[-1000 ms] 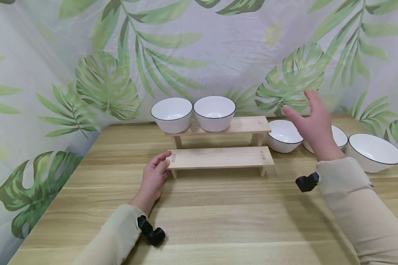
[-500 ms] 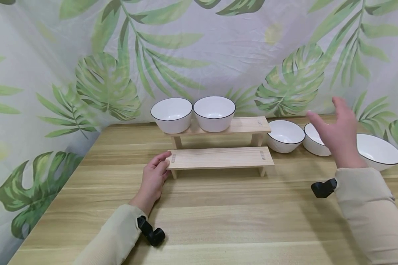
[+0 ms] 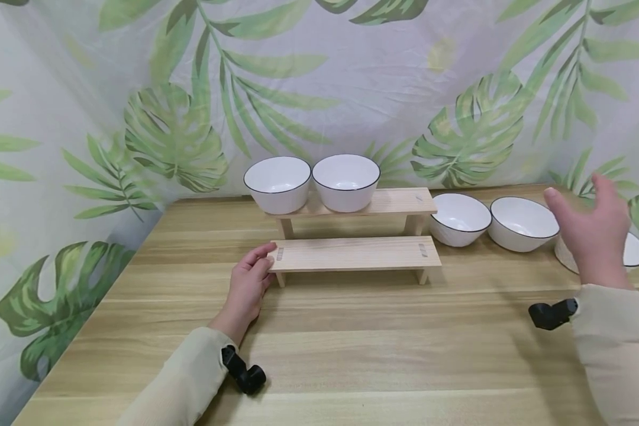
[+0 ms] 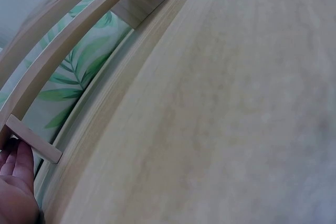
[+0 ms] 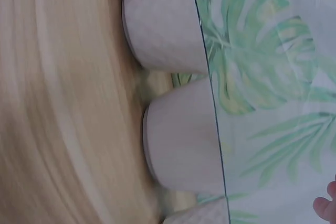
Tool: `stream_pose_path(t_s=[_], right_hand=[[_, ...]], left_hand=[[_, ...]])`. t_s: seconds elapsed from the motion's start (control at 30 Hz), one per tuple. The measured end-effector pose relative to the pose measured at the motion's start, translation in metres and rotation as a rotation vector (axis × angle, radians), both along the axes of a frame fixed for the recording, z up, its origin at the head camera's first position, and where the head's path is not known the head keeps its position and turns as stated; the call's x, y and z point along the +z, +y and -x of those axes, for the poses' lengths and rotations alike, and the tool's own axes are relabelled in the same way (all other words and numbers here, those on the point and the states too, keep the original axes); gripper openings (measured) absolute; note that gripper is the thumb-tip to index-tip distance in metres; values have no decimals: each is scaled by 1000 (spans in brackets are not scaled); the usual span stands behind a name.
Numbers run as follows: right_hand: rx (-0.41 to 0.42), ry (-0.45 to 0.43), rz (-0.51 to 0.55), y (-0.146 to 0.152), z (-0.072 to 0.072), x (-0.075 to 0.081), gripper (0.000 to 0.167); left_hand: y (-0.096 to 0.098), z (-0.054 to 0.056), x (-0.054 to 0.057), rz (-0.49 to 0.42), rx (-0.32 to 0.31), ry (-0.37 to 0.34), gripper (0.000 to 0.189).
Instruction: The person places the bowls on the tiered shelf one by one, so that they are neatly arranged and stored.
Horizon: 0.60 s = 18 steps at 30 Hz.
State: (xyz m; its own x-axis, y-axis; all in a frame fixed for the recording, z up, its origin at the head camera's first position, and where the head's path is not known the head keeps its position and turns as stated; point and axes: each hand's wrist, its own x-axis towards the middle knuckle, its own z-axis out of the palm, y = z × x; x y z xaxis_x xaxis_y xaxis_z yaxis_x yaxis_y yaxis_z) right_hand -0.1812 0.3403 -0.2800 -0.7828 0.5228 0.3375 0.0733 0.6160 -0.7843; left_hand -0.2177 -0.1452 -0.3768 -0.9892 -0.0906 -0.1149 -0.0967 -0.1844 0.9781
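Observation:
My left hand (image 3: pixel 247 285) grips the left end of the lower tier of a two-tier wooden shelf (image 3: pixel 351 254), thumb on top and fingers around the edge. In the left wrist view, fingers (image 4: pixel 23 163) lie beside a leg of the shelf. My right hand (image 3: pixel 593 234) hangs in the air with thumb and fingers spread, holding nothing. It is in front of the rightmost white bowl (image 3: pixel 636 251) and hides much of it. Two white bowls with dark rims, a left one (image 3: pixel 277 186) and a right one (image 3: pixel 346 184), stand side by side on the upper tier.
On the table (image 3: pixel 362 355), right of the shelf, two more white bowls stand in the row: a nearer-to-shelf bowl (image 3: pixel 460 220) and a middle bowl (image 3: pixel 524 225). A leaf-patterned cloth (image 3: pixel 373 77) hangs behind the table.
My right hand has moved right and slightly down, from above the bowls beside the shelf to the rightmost bowl. The left hand keeps its grip on the shelf; the bowls have not moved.

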Motion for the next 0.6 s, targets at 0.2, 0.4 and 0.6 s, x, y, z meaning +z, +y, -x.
stream_pose_path(t_s=[0.2, 0.4, 0.6], right_hand=[[-61, 0, 7, 18, -8, -10, 75], [-120, -61, 87, 30, -19, -18, 79], [-178, -173, 134, 40, -30, -25, 84]], left_hand=[[0, 1, 0, -1, -3, 12, 37], [0, 1, 0, -1, 1, 8, 36], [0, 0, 0, 11, -1, 15, 37]])
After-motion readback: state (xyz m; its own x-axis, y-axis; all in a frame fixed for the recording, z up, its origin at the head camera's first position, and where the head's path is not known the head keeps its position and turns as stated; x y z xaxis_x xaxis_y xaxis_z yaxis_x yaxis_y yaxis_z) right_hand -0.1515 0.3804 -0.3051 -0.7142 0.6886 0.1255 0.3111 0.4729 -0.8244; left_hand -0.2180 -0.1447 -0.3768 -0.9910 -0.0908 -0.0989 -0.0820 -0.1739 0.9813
